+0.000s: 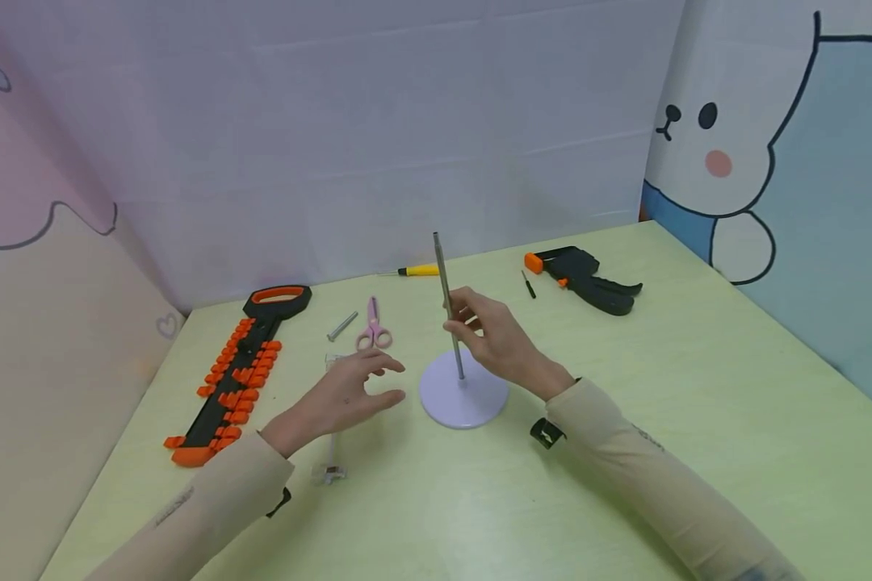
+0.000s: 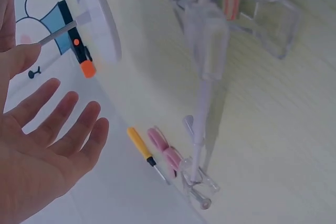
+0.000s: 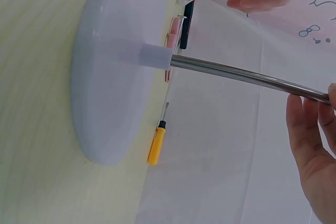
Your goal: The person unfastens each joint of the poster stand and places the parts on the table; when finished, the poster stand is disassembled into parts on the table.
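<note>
1. Here, the right hand (image 1: 497, 339) pinches a thin metal rod (image 1: 446, 303) about halfway up, its fingers (image 1: 463, 311) curled round the shaft.
2. The rod stands nearly upright, leaning slightly away from the person, its foot set in the middle of a round white base (image 1: 463, 399) that lies flat on the green desk (image 1: 698, 403).
3. In the right wrist view the rod (image 3: 247, 76) enters a short white collar at the centre of the base (image 3: 110, 77), and the fingertips (image 3: 310, 129) touch the shaft further along.
4. The left hand (image 1: 345, 395) hovers just left of the base, palm down, fingers spread and relaxed, holding nothing.
5. Under and beside the left hand lies a clear plastic clamp piece (image 1: 330, 452), seen more plainly in the left wrist view (image 2: 210, 51).
6. Beyond the left hand lie pink scissors (image 1: 373, 331) and, just beside them, a grey bolt (image 1: 342, 326).
7. Near the left edge of the desk lies a long black and orange tool (image 1: 236, 371).
8. By the back wall lies a yellow screwdriver (image 1: 414, 271).
9. To the right of it lies a black clamp with an orange tip (image 1: 584, 278), with a small dark screwdriver (image 1: 528, 284) just beside it.
</note>
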The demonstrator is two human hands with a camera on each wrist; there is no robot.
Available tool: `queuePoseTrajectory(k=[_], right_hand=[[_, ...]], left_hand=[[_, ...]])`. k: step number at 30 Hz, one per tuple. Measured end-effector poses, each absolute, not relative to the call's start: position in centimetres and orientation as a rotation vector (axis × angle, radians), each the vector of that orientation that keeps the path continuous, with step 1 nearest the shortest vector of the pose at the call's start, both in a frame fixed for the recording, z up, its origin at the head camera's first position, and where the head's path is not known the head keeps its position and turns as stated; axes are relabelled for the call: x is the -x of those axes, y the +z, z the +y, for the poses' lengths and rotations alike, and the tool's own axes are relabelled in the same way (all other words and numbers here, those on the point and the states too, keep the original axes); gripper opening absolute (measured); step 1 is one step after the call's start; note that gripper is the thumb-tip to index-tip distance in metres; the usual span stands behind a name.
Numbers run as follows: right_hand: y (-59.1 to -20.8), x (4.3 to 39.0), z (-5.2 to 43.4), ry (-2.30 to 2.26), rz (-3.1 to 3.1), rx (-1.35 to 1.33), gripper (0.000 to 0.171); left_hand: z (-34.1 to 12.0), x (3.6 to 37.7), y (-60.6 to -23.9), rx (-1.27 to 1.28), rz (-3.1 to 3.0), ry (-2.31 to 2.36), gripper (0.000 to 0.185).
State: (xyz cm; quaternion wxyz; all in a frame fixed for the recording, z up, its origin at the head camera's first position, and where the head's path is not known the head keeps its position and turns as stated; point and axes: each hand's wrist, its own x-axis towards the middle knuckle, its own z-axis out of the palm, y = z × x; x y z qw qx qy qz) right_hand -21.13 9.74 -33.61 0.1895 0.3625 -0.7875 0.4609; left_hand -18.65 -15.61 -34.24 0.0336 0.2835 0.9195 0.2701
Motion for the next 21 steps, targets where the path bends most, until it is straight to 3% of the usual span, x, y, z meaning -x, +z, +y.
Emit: queuePoseTrajectory(k=[21], right_hand=[[-33.7,21.2,9.9,1.262,-2.237,-1.01,0.021]], left_hand=[[-9.8,19.9,-36.3,-0.943,2.741,0.475,0.049]])
